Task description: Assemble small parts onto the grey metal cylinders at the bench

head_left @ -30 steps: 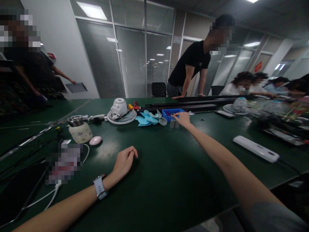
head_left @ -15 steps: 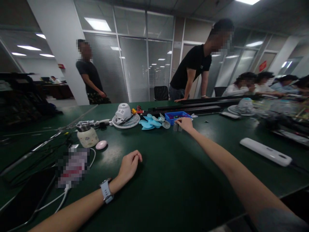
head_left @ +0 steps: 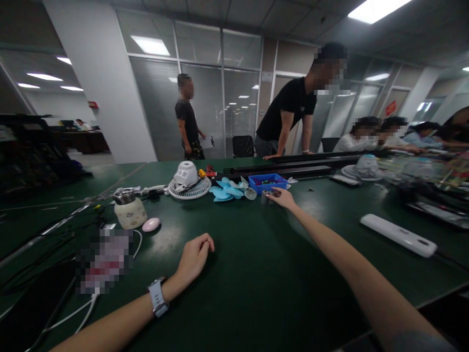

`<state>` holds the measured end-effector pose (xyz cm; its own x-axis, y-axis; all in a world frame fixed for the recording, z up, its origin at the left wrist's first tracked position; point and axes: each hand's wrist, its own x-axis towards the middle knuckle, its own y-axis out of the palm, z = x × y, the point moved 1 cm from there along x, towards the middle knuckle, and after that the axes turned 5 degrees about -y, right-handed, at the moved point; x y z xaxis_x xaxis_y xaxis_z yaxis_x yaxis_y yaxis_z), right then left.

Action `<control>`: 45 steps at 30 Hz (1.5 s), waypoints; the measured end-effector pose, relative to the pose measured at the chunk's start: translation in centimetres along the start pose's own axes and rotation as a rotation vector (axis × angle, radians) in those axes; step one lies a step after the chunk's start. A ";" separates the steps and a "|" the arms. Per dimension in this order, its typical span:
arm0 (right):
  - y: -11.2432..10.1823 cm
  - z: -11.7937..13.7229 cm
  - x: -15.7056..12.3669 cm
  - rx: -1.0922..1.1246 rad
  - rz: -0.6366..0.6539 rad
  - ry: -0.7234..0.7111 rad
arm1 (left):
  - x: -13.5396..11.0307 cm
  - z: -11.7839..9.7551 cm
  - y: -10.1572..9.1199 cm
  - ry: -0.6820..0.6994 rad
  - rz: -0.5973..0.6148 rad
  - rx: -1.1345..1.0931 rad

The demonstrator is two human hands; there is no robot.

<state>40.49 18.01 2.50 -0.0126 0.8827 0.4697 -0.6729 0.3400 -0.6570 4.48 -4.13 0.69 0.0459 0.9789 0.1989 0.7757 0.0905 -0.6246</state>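
Dark green tabletop [head_left: 264,278], faint glare, glass partitions [head_left: 240,110] behind. Short grey cylinders [head_left: 264,198], metallic-looking, stand close together just in front of a blue bin [head_left: 261,187], partly hidden by the right hand [head_left: 285,198]. It bends over them; cannot tell whether it grips. Left hand [head_left: 196,253], loosely closed, is nearer the camera, well apart. Light-blue fan blades [head_left: 224,190] lie overlapping just left of the cylinders.

Right hand [head_left: 284,198] at grey cylinders [head_left: 264,198], blue tray [head_left: 261,188] just behind, left hand [head_left: 195,255] loosely curled, green table [head_left: 242,278] beneath, blue fan blades [head_left: 224,190] beside tray, white fan head [head_left: 183,175] farther left.
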 end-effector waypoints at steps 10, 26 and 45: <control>-0.3 -1.3 -2.1 0.297 0.093 0.088 | 0.0 -0.4 0.0 -0.025 -0.002 0.016; 5.0 16.7 -14.2 0.673 0.557 -0.258 | 0.0 -3.2 0.6 0.135 -0.149 -0.001; 5.4 16.2 -15.2 0.586 0.472 -0.320 | 2.4 -6.4 -0.7 0.195 -0.190 -0.061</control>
<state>25.03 1.17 1.35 -0.5421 0.7248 0.4252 -0.8205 -0.3473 -0.4540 8.07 -3.00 6.50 0.0113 0.8912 0.4535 0.8181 0.2526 -0.5166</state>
